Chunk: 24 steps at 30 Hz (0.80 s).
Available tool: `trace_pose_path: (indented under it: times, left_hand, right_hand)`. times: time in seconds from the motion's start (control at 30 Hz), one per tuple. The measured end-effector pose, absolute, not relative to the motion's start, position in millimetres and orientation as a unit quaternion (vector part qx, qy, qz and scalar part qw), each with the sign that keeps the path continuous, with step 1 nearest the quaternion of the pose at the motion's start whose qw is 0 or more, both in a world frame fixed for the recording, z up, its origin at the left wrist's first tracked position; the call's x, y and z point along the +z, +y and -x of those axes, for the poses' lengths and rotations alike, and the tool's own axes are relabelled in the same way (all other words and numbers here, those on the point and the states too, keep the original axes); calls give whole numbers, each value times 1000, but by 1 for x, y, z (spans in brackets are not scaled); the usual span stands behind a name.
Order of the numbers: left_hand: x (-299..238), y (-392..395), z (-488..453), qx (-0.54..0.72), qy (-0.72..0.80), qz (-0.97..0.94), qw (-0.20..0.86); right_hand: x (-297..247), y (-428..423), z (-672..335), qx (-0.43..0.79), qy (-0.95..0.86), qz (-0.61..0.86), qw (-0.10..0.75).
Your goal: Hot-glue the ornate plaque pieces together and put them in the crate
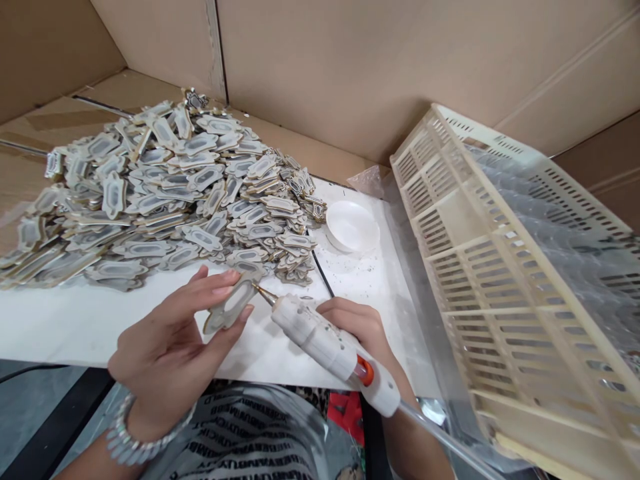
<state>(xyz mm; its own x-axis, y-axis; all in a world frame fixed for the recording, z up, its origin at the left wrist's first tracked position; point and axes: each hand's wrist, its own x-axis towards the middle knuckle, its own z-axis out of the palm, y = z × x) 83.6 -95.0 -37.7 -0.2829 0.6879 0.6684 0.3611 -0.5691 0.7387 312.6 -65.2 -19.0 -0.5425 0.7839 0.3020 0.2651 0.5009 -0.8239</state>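
My left hand (173, 333) pinches a small grey frame-shaped plate (219, 319) between thumb and fingers. The plate has a scalloped outline, a tan edge and a long opening in its middle, and it is held tilted above the white table top (280, 340). In my right hand (357, 320) is a white hot glue gun (317, 340) with an orange part, its fingers mostly hidden behind the body. A clear glue stick (440, 437) runs out of its back end. The metal nozzle sits at the plate's right edge; whether it touches, I cannot tell.
A large heap of similar plates (200, 180) covers the back left. A white bowl (353, 227) stands right of it, with a black cord (323, 273) nearby. A cream slatted crate (465, 267) holding bubble wrap (545, 227) bounds the right side. Cardboard walls (320, 73) rise behind.
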Motion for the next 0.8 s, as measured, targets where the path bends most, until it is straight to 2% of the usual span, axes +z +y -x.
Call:
trace_pose_path:
  times: [0.57, 0.8]
  left_hand:
    - [-30, -101, -83, 644, 501, -565, 124]
    - [-29, -102, -76, 652, 503, -545, 154]
  right_hand:
    - [-21, -66, -314, 393, -771, 354, 354]
    - [-26, -63, -316, 303, -745, 447, 392]
